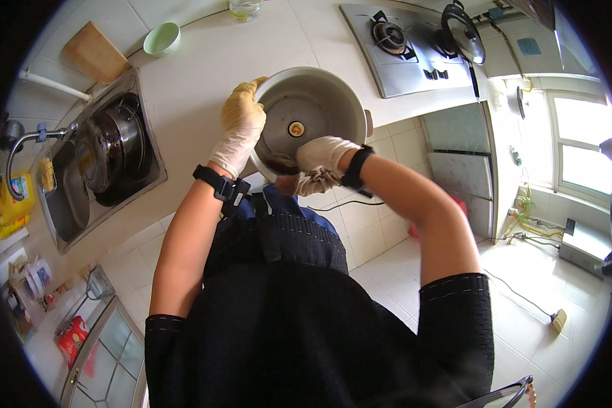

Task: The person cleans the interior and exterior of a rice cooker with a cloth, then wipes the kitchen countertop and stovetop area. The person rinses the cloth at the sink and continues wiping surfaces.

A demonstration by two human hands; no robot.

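Observation:
A round grey rice cooker body (306,97) without its inner pot stands at the counter's front edge, tilted so its inside faces me. At the centre of its floor sits a small round sensor (296,128). My left hand (242,115), in a thin pale glove, grips the rim on the left side. My right hand (321,153), gloved too, is at the near rim, fingers bent over a crumpled greyish cloth (319,182). Part of the cloth hangs outside the rim. The fingertips of my right hand are hidden.
On the left, a sink (155,168) holds dark pans (115,148) under a curved faucet (13,168). A green bowl (162,40) and a glass jar (245,9) stand at the back. A gas stove (403,66) carries a lidded pan (464,35) at right.

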